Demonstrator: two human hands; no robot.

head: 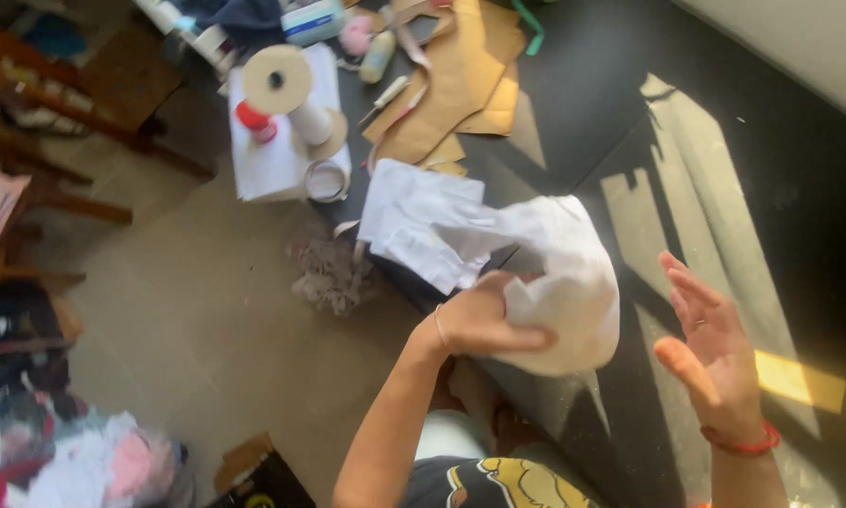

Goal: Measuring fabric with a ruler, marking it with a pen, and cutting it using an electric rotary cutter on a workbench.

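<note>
— Cloth, white, bunched over the dark desk, runs up-left to lower-right.
— Which hand has it?
— Left hand, fingers closed on its lower edge. Right hand hangs spread, just beside, empty.
— Around them?
— Cardboard pieces, thread spools; floor left.

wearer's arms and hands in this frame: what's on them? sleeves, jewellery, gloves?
Both forearms are bare, no sleeves or gloves in view. The left hand has a thin bangle at the wrist. The right hand has a red thread band around the wrist and what looks like a slim ring on one finger. A dark shirt with a yellow print shows at the bottom edge.
</note>
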